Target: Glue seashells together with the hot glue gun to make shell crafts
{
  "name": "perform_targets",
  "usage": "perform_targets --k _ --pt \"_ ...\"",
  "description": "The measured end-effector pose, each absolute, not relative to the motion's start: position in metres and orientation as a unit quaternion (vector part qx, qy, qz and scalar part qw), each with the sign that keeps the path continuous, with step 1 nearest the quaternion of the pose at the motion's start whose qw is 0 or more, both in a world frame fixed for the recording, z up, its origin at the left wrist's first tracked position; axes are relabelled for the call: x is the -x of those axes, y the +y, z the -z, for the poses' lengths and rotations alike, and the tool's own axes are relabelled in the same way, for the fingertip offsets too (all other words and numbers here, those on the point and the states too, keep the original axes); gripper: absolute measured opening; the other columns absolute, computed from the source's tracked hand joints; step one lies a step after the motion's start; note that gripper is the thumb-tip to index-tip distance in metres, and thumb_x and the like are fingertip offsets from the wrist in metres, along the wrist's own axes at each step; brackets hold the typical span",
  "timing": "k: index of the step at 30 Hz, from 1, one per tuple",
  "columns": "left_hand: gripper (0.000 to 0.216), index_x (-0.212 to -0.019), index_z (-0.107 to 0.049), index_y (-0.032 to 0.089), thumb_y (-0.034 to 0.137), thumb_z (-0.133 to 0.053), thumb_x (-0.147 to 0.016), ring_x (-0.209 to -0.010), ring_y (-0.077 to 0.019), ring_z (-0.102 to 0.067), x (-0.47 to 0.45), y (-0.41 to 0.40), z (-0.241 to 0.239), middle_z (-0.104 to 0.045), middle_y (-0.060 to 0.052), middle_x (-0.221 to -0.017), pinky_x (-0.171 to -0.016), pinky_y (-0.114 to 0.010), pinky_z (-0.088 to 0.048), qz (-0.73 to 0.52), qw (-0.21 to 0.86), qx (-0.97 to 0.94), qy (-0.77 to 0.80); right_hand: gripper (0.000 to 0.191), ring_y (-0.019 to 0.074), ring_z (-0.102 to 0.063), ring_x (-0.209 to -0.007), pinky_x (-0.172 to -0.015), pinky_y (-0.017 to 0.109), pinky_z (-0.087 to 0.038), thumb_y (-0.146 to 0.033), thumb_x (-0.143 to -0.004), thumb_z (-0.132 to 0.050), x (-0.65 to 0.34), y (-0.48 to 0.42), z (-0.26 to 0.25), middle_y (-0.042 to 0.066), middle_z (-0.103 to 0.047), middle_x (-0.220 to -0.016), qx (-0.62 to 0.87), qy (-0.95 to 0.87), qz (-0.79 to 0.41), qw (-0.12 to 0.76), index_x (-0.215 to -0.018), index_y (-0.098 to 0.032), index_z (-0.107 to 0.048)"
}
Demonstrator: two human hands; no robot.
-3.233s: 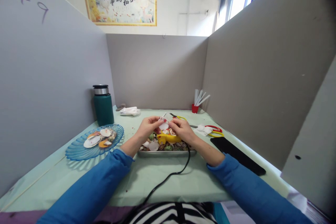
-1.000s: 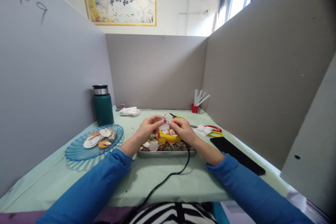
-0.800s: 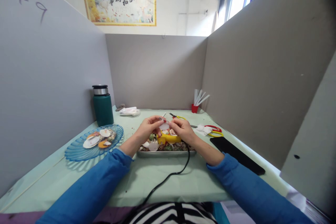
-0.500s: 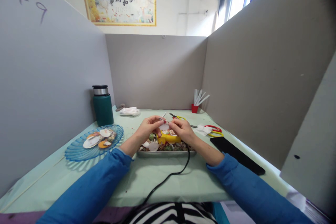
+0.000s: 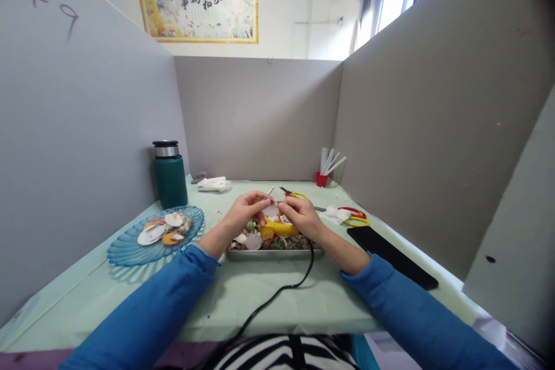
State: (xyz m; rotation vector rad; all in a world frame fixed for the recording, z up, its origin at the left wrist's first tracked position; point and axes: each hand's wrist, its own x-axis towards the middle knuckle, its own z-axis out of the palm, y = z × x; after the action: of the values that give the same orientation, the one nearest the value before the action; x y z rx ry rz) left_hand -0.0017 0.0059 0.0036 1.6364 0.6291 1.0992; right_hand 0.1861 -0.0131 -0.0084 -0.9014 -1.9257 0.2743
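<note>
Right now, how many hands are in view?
2: the left hand over the left side of the tray, the right hand over its right side. No others show.

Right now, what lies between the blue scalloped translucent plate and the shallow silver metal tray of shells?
In the head view, the person's left forearm lies between plate and tray, above the pale green tablecloth.

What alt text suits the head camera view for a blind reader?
A left hand and right hand meet around a tiny item, partly red, above a tray of shells and a yellow tool. A blue plate of shells sits at left.
</note>
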Motion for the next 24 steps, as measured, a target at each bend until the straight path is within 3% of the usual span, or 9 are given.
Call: perform_targets --k 13,24 --pt "0.035 -0.090 -0.061 0.016 0.042 -0.069 -0.069 -0.033 -0.0004 -0.029 -0.0016 -0.0003 -0.0052 -0.044 0.010 -0.048 -0.049 -0.023 -0.050 -0.467 0.505 -0.678 0.259 0.032 0.0102 -0.043 -0.053 -0.053 0.022 -0.031 -0.036 -0.087 -0.047 -0.1844 -0.0141 0.0075 -0.002 -0.048 -0.054 0.375 -0.787 -0.084 0.482 -0.062 -0.017 -0.055" --pt "0.028 -0.079 -0.059 0.015 0.041 -0.066 -0.072 -0.033 0.0010 -0.035 0.0012 0.0016 -0.0047 -0.063 0.002 -0.072 -0.047 -0.021 -0.048 -0.477 0.506 -0.673 0.251 0.033 0.0107 -0.045 -0.054 -0.055 0.022 -0.033 -0.037 -0.088 -0.045 -0.1846 -0.0160 0.0065 -0.001 -0.052 -0.056 0.348 -0.801 -0.110 0.475 -0.063 -0.017 -0.056"
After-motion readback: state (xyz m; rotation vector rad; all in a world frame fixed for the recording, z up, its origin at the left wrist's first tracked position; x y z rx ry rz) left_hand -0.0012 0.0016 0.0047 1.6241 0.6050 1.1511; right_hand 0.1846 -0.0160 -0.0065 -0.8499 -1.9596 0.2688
